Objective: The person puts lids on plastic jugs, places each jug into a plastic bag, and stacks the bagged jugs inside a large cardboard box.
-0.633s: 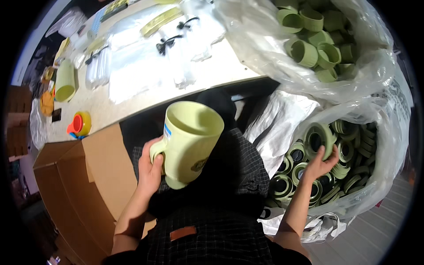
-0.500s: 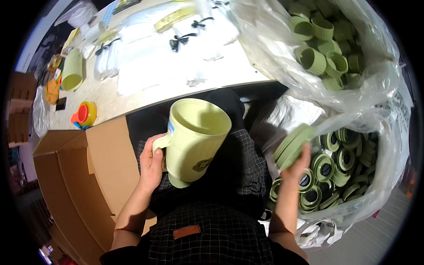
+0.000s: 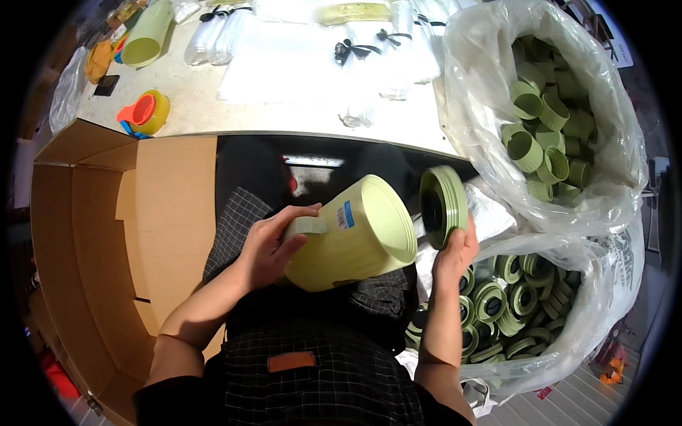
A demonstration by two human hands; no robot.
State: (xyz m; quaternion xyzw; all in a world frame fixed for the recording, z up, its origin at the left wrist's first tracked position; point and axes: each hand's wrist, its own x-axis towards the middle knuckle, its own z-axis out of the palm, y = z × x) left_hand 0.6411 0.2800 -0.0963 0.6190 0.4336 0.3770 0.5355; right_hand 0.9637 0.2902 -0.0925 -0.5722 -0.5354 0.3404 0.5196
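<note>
A pale green plastic pitcher [image 3: 341, 245] lies tilted over my lap, its round mouth facing right. My left hand [image 3: 273, 245] is closed around the handle on its left side; a small blue-and-white sticker shows on the wall near the handle. To the right of the mouth, and apart from it, my right hand [image 3: 455, 259] grips a round green lid [image 3: 447, 206] on edge. The lid has a ridged rim and a dark inner face turned toward the pitcher. Inside the pitcher I see only bare pale wall.
An open cardboard box [image 3: 174, 213] stands at my left. At right, a clear-lined sack holds several green lids [image 3: 490, 302]; another beyond it holds green cup-like parts [image 3: 526, 149]. The table [image 3: 192, 113] ahead bears plastic bags [image 3: 277, 64], measuring cups [image 3: 145, 112] and a green pitcher [image 3: 148, 39].
The pitcher has tipped from nearly upright to lying over, mouth to the right. My right hand has brought the lid up and left from above the lid sack, turning it on edge.
</note>
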